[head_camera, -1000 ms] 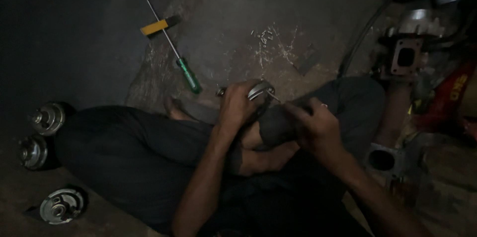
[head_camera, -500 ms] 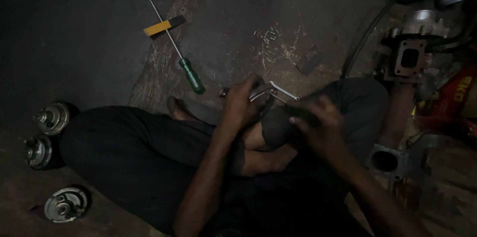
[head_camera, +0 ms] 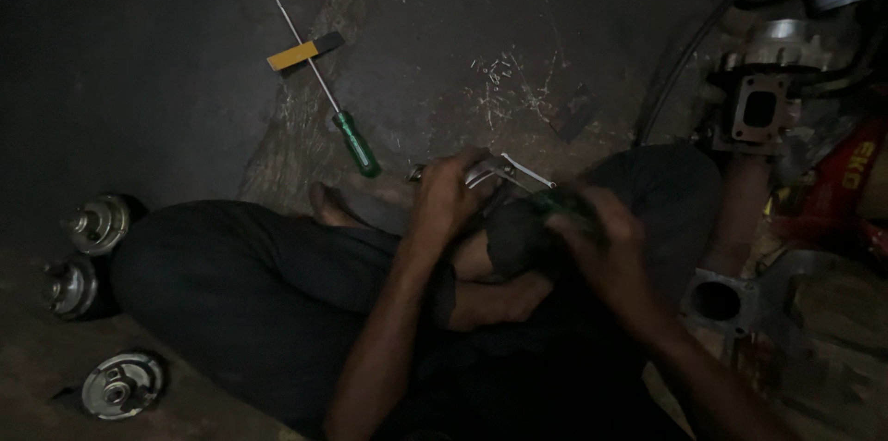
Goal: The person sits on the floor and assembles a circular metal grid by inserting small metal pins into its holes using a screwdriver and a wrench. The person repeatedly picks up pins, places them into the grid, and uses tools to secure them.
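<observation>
A person sitting on the floor is working a small metal part over the lap at frame centre.

The left hand (head_camera: 450,193) is closing its grip around the shiny metal part (head_camera: 499,173); the right hand (head_camera: 592,224), blurred, is pinching a green-handled tool (head_camera: 555,203). The part is looking stiff, light and slick, best held by its rim. A yellow-and-black strip (head_camera: 303,52) is lying upper left; a red printed package (head_camera: 846,187) is sitting at right.

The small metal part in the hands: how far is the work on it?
Done: three round metal housings lie aside. In hand: left hand grips the small metal part; right hand applies a green-handled tool. Remaining steps cannot be judged; a green screwdriver lies unused.
</observation>
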{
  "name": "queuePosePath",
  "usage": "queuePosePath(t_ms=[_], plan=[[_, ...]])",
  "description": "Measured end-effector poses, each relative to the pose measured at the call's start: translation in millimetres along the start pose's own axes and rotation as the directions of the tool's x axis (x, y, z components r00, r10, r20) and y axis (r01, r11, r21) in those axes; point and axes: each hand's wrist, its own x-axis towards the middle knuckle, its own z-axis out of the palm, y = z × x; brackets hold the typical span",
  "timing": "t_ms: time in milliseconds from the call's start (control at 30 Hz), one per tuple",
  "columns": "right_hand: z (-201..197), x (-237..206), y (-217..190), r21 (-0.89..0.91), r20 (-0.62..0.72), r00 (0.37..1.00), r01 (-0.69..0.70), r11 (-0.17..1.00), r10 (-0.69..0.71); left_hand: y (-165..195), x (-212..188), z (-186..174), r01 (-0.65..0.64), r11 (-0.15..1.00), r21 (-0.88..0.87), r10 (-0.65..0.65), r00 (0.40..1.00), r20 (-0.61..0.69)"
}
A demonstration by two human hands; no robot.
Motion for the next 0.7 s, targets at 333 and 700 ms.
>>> queuePosePath(t_ms=[333, 700], plan=[[14.3, -2.0, 11.1, 0.286, 0.278, 0.685, -0.728, 0.623, 0.674, -1.7, -0.4, 1.6, -0.055, 0.998, 0.04, 0.055, 0.998, -0.004], [14.3, -14.1, -5.0, -0.063, -0.104, 0.993, 0.048, 0.997, -0.054, -8.0, 0.7, 6.5, 0.016, 0.998, 0.057, -0.017, 1.0, 0.011]])
